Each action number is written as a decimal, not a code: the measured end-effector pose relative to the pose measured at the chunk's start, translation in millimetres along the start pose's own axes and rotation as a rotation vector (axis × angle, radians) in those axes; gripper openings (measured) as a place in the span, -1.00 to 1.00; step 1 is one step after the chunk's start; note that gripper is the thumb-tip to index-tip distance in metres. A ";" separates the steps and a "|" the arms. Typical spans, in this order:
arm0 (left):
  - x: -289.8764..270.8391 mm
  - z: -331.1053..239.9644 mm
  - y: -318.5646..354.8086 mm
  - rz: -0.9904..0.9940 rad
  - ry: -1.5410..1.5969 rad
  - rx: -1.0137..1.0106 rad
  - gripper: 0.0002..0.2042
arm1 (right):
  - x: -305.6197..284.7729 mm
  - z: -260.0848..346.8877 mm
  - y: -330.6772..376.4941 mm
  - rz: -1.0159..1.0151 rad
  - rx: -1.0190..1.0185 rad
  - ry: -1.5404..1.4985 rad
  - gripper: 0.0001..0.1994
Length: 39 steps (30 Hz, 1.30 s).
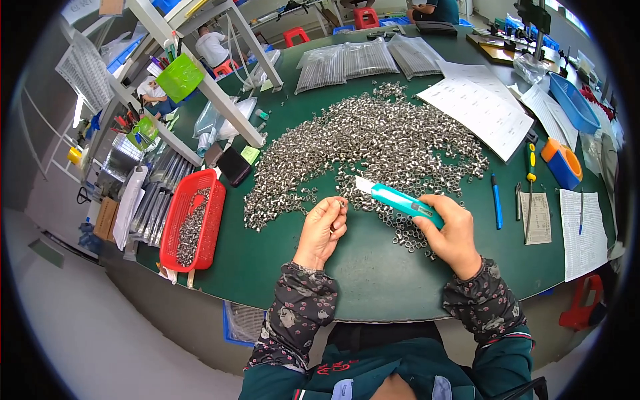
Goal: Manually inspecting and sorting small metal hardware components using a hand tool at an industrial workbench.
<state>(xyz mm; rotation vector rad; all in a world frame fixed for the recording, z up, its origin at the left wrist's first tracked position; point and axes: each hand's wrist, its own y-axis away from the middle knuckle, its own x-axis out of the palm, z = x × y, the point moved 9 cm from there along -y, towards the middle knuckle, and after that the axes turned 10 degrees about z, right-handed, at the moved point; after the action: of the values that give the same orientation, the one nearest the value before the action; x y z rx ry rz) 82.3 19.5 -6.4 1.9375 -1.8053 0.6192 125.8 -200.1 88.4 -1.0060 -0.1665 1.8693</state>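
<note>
Small ring pinched, knife in hand

Near the counter's (373,267) front edge, the left hand (321,230) pinches a tiny silver ring (341,203); the right hand (452,233) grips a teal utility knife (399,199) (blade out). Behind lies the ring heap (373,143), a red basket (200,220) at the left edge

Left hand (322,227) pinches small metal ring (341,203) at fingertips. Right hand (450,230) grips teal utility knife (399,200), blade toward ring. Heap of metal rings (373,147) on green surface (360,267). Red basket (195,220) at left.
</note>
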 end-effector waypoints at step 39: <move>-13.6 -27.8 2.4 -0.084 0.190 0.171 -0.96 | 36.8 31.6 11.5 0.369 -0.207 0.379 -0.74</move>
<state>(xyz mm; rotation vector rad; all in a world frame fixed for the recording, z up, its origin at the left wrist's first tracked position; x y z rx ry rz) 78.0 46.5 8.3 1.9764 -1.5917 0.9220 88.8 -167.3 82.2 -1.6021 0.0580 1.9709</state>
